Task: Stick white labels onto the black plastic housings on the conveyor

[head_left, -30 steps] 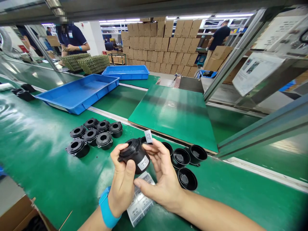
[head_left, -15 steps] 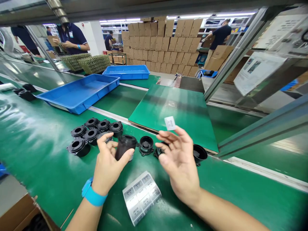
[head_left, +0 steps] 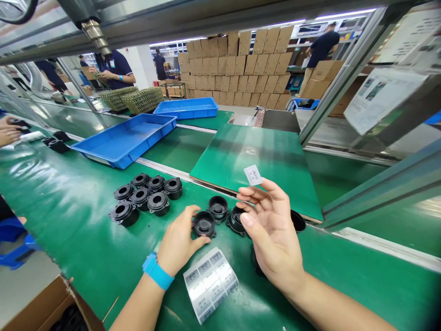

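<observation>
My left hand [head_left: 182,236] has its thumb and fingers curved around the sides of a black round plastic housing [head_left: 204,225], which is on the green table with its wide open side up. A small white printed sticker [head_left: 253,175] is held at the index fingertip of my right hand [head_left: 275,225], whose other fingers are loosely curled. Beside the gripped housing are two more, a black housing [head_left: 217,209] and another housing [head_left: 236,220] close to my right fingers. Below my hands a curled sheet of silver labels [head_left: 211,285] lies on the table.
Several black housings [head_left: 140,196] stand grouped at left. Behind them is a blue tray [head_left: 126,142]. A green board [head_left: 251,156] lies ahead, and a metal post [head_left: 382,184] slants at right. A cardboard box [head_left: 44,312] is at lower left. A co-worker's hands [head_left: 8,132] show at far left.
My left hand has lowered the housing to the table and turned it wide side up. My right hand still holds the sticker, which is slightly turned. The view has shifted a little.
</observation>
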Demonstrator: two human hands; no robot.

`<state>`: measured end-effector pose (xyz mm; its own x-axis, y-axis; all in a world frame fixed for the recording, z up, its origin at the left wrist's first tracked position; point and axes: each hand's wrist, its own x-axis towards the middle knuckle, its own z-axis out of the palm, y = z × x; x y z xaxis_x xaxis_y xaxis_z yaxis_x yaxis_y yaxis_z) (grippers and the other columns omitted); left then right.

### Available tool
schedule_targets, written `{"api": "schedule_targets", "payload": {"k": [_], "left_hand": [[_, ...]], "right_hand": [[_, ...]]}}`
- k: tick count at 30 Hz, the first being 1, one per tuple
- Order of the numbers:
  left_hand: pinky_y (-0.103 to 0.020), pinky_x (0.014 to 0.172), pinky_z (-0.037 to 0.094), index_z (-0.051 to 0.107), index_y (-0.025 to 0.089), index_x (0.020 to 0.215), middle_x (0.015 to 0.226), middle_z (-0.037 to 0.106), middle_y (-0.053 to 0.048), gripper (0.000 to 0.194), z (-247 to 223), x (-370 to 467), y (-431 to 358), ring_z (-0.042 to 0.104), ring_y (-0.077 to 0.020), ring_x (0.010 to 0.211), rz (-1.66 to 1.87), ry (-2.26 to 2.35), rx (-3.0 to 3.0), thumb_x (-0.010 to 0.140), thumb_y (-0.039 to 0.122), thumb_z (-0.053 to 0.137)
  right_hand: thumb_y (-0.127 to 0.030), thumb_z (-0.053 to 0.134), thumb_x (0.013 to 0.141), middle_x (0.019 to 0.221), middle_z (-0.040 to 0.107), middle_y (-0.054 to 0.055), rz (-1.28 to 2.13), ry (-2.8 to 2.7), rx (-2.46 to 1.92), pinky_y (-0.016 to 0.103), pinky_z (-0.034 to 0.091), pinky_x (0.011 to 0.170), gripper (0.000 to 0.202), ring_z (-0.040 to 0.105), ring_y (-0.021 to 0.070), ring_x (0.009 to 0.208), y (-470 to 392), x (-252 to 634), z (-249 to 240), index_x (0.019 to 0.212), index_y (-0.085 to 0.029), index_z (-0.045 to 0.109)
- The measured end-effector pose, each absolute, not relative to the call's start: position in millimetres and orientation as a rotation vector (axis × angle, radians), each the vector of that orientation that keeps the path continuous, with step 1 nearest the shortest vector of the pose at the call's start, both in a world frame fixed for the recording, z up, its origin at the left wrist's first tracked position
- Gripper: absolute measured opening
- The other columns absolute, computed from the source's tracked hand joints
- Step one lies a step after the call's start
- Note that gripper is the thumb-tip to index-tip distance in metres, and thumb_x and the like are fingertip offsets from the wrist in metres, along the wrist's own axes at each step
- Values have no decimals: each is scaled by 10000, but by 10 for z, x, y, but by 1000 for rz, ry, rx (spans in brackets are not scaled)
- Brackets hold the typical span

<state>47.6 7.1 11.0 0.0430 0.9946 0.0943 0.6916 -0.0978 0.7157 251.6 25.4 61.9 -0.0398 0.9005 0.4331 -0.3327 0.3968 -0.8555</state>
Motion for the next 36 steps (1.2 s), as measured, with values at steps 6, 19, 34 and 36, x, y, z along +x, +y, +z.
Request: {"api": "schedule_targets", "payload": {"k": [6,19,34,36], "left_hand": [[-538,1075,536,599,237,1442,1401,662,-165,723,99,396,155,640,-372,1293,944,1795,2021,809,412,901],[-591,1052,407,715,187,911,992,497,-104,375,242,-34,197,516,-367,1080,1206,2250,1675,987,525,571],[-359,778,481,656,213,691,901,486,-54,697,453,465,0,504,-237,854,1323,1519,1367,1022,766,390],[-354,772,472,641,214,698,886,485,-46,698,454,490,-13,494,-227,830,1315,1515,1332,1021,776,382]], "right_hand": [[-366,739,1055,1351,630,40,1117,-1232,-607,421,494,1116,429,581,239,1277,252,2547,621,1442,-404,556],[-410,712,1054,1337,632,62,1129,-1322,-657,443,517,1071,336,606,259,1248,263,2567,603,1367,-353,604],[-375,886,908,1569,563,118,1645,-1685,-637,662,339,1258,853,475,331,1524,304,2573,504,1595,-382,380],[-333,933,855,1560,567,114,1654,-1692,-624,661,343,1263,936,489,332,1512,300,2551,481,1603,-384,371]]}}
